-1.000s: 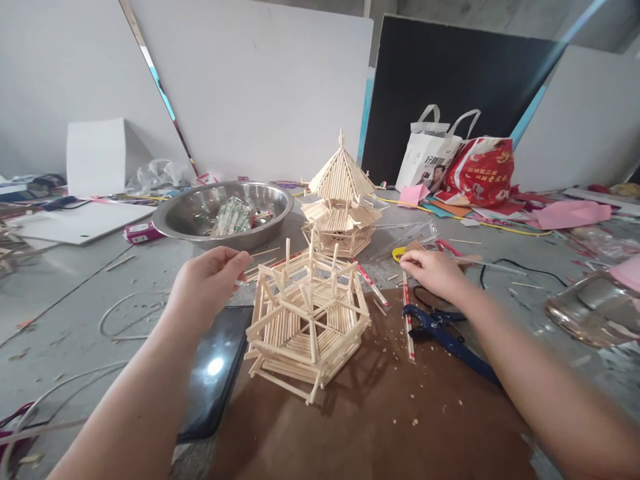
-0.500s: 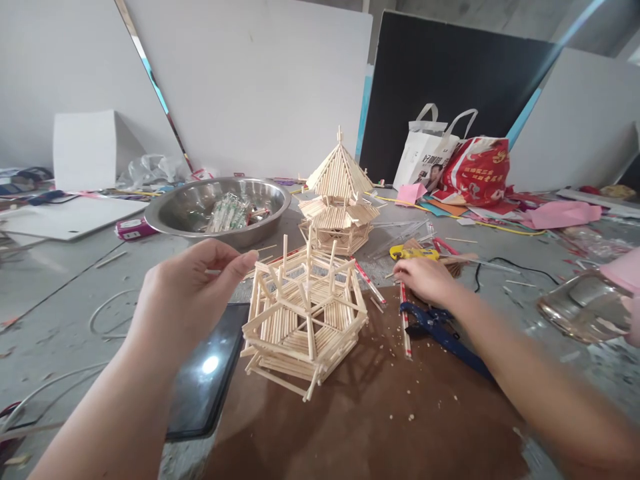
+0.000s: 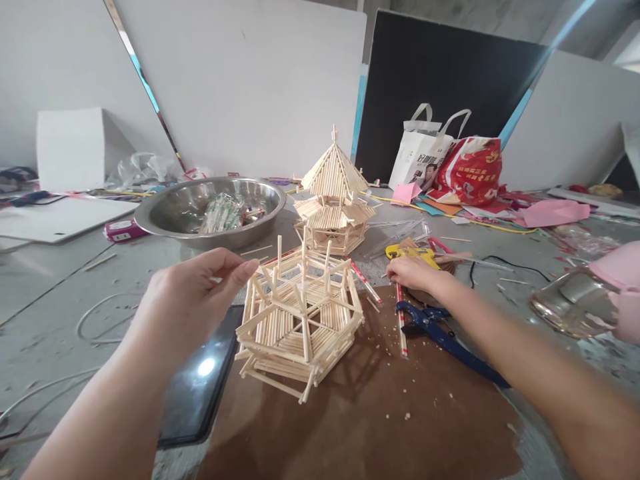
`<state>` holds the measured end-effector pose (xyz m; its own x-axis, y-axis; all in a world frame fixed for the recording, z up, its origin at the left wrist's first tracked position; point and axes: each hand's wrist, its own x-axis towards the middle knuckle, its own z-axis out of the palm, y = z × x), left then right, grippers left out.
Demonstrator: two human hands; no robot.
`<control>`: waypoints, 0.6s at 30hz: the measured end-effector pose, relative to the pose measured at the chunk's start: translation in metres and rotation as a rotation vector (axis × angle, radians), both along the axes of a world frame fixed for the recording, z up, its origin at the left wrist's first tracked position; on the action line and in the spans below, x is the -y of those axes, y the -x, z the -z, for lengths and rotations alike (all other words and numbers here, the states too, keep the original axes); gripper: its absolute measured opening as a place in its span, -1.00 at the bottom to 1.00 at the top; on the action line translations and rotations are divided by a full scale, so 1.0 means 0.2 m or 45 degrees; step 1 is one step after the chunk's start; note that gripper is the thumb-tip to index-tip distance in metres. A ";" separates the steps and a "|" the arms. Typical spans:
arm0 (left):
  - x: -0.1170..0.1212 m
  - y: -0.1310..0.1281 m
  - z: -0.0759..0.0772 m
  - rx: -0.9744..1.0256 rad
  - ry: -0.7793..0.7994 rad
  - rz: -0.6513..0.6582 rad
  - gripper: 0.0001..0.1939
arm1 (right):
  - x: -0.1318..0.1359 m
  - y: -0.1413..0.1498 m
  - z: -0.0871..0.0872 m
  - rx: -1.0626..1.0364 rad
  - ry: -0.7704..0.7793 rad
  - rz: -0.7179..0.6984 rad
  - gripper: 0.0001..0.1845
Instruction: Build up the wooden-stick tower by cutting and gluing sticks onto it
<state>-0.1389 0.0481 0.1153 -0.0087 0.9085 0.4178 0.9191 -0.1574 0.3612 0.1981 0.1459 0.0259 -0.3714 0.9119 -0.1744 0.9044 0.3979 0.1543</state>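
My left hand point(image 3: 200, 300) is closed in a pinch at the upper left corner of an open, many-sided model of thin wooden sticks point(image 3: 303, 327). Several short posts stand up from the model's far side. On the right, my right hand point(image 3: 415, 272) reaches down with curled fingers beside a yellow tool, apparently a glue gun point(image 3: 400, 251); what the fingertips grip is hidden. Just below that hand lie a red-and-white paper-wrapped stick packet point(image 3: 403, 340) and blue-handled cutters point(image 3: 450, 343). The model rests on a brown board point(image 3: 370, 427).
Behind the model stands a finished-looking stick pagoda point(image 3: 334, 173). A steel basin point(image 3: 150, 220) holding wrapped packets is at the back left. A dark tablet point(image 3: 193, 400) lies by my left forearm. At the right are a glass jar point(image 3: 565, 310), a cable point(image 3: 480, 260) and bags point(image 3: 470, 170).
The view has shifted slightly, moving everything a little to the left. Both hands keep nearly the same places, my left at the model and my right near the yellow tool.
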 end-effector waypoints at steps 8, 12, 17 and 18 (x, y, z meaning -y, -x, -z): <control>0.01 -0.03 -0.03 -0.054 0.168 0.050 -0.80 | -0.01 0.10 -0.02 0.133 0.035 -0.035 -0.71; 0.02 -0.04 -0.03 -0.139 0.153 0.040 -0.71 | -0.01 0.09 -0.01 0.057 0.028 -0.047 -0.76; 0.02 -0.03 -0.02 -0.164 0.112 0.042 -0.67 | 0.02 0.07 -0.04 -0.206 -0.026 -0.026 -0.84; 0.01 -0.03 -0.02 -0.145 0.091 0.044 -0.68 | 0.02 0.07 -0.05 -0.279 -0.038 -0.015 -0.84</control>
<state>-0.1327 0.0453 0.1194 0.0667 0.9350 0.3483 0.9492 -0.1670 0.2666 0.1836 0.1417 0.0362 -0.4081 0.9109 -0.0610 0.9129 0.4067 -0.0337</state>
